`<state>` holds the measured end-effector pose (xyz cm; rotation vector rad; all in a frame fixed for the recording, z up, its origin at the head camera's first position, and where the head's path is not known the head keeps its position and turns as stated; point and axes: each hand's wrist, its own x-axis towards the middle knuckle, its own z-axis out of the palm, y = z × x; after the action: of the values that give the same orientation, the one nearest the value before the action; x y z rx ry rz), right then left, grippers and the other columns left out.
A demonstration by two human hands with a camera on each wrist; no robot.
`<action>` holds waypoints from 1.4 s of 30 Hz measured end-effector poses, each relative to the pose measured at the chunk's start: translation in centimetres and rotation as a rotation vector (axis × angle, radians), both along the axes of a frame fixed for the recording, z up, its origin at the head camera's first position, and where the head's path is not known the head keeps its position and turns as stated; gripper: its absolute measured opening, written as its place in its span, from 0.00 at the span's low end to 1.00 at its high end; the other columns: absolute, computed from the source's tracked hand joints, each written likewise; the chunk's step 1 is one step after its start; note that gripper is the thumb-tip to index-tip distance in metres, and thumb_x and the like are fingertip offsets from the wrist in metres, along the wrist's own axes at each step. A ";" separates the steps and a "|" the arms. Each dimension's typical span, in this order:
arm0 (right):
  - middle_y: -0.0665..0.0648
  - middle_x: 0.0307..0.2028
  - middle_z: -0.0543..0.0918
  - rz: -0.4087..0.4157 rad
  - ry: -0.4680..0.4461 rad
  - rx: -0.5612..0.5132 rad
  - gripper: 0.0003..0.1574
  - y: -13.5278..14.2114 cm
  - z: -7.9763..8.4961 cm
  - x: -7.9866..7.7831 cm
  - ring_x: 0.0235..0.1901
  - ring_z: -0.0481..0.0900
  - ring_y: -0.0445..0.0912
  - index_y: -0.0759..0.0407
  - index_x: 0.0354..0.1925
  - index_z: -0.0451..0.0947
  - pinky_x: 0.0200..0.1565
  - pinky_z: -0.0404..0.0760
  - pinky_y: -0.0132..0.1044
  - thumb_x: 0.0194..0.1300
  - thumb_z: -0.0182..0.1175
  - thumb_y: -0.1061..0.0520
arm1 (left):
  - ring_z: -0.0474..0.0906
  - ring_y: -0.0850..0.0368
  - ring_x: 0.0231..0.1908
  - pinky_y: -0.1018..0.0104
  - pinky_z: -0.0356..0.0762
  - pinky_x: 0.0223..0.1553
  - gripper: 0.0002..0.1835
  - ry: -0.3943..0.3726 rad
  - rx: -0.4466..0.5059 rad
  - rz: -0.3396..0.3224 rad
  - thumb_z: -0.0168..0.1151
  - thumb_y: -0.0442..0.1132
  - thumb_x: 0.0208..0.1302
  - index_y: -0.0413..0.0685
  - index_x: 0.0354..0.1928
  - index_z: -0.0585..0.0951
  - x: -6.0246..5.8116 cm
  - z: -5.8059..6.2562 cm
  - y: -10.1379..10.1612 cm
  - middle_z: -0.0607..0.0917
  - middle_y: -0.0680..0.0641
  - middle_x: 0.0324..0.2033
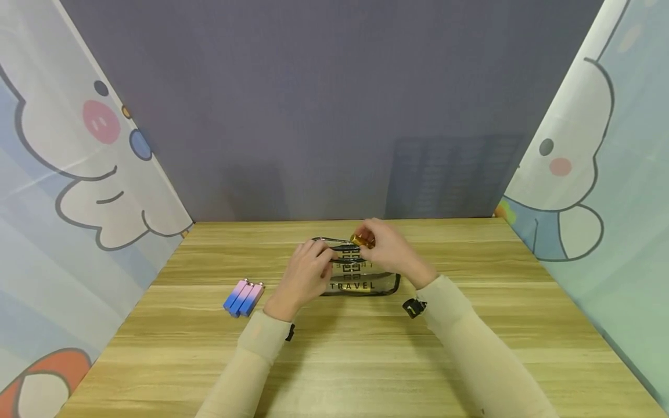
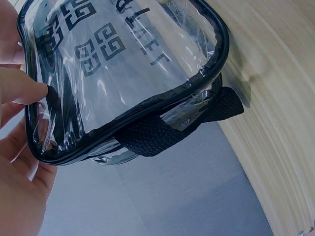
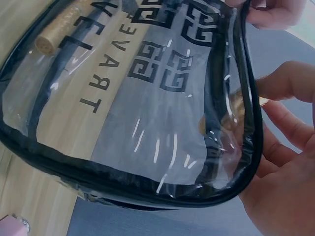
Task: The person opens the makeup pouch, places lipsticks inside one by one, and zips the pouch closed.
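A clear plastic travel pouch (image 1: 385,283) with black piping and "TRAVEL" lettering lies on the wooden table, its mouth away from me. My left hand (image 1: 305,271) pinches its upper rim, thumb on the near plastic and fingers behind in the left wrist view. My right hand (image 1: 391,248) holds a shiny gold tube (image 1: 358,240) at the mouth of the pouch. Through the plastic, that tube shows partly in the right wrist view, near the rim. Another gold tube (image 3: 48,41) lies inside, at the bottom of the pouch.
Three pink-to-blue sticks (image 1: 243,298) with small metal ends lie side by side on the table (image 1: 172,342), left of my left hand. A grey panel (image 1: 313,116) stands behind the table. Cartoon-printed curtains (image 1: 47,191) hang at both sides.
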<state>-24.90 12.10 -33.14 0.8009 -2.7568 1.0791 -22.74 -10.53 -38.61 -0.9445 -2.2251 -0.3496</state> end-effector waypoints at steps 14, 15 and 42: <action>0.55 0.42 0.79 0.008 0.023 0.113 0.15 -0.7 -0.1 0.1 0.41 0.78 0.48 0.62 0.52 0.80 0.45 0.79 0.45 0.66 0.62 0.65 | 0.75 0.51 0.37 0.59 0.70 0.38 0.12 -0.006 -0.001 -0.005 0.70 0.25 0.54 0.47 0.38 0.84 0.1 -0.1 -0.1 0.81 0.49 0.37; 0.55 0.43 0.79 0.006 0.026 0.121 0.15 -0.7 -0.1 0.1 0.41 0.77 0.48 0.61 0.52 0.80 0.45 0.79 0.45 0.67 0.61 0.65 | 0.74 0.51 0.37 0.59 0.70 0.38 0.13 -0.007 0.001 -0.006 0.70 0.25 0.53 0.47 0.38 0.84 0.0 -0.1 -0.1 0.81 0.49 0.37; 0.61 0.45 0.82 -0.162 0.069 0.039 0.16 5.0 -0.8 0.2 0.45 0.78 0.57 0.65 0.52 0.81 0.49 0.76 0.53 0.68 0.62 0.59 | 0.77 0.50 0.39 0.58 0.74 0.41 0.13 -0.013 -0.002 -0.009 0.71 0.25 0.52 0.44 0.40 0.85 -0.2 0.1 0.0 0.83 0.48 0.38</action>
<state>-24.69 17.12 -33.98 0.5950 -2.7364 0.9531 -22.96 -10.57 -38.56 -0.9563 -2.2339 -0.3592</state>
